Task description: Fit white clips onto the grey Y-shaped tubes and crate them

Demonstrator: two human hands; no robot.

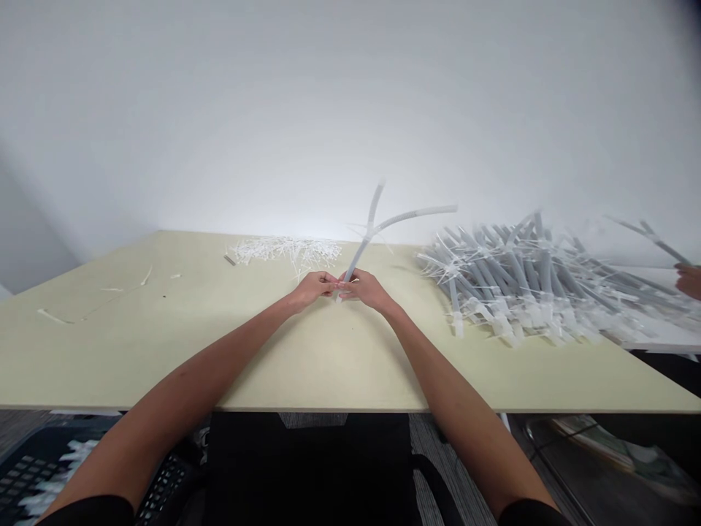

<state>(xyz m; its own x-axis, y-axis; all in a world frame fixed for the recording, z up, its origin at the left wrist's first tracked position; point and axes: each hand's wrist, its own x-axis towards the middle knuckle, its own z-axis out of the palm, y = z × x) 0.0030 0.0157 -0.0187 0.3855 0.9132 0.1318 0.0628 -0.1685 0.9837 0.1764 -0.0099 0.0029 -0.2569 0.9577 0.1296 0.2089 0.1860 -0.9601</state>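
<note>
A grey corrugated hose [358, 257] that forks like a Y stands tilted above the middle of the table, its two branches pointing up and to the right. Thin white ties stick out at the fork. My right hand [361, 287] is closed round the lower end of the hose, where a whitish end piece [339, 298] shows below the fingers. My left hand [315, 287] meets it from the left, fingertips pinched on a thin white cable tie [350, 280] at the hose's lower end. The fingers partly hide this spot.
Behind my hands lies a loose heap of white cable ties [290, 250]. A large pile of grey hoses [515, 281] with whitish ends covers the right side. Another person's hand [688, 280] holds a hose at the far right. A dark basket [27, 467] stands below left.
</note>
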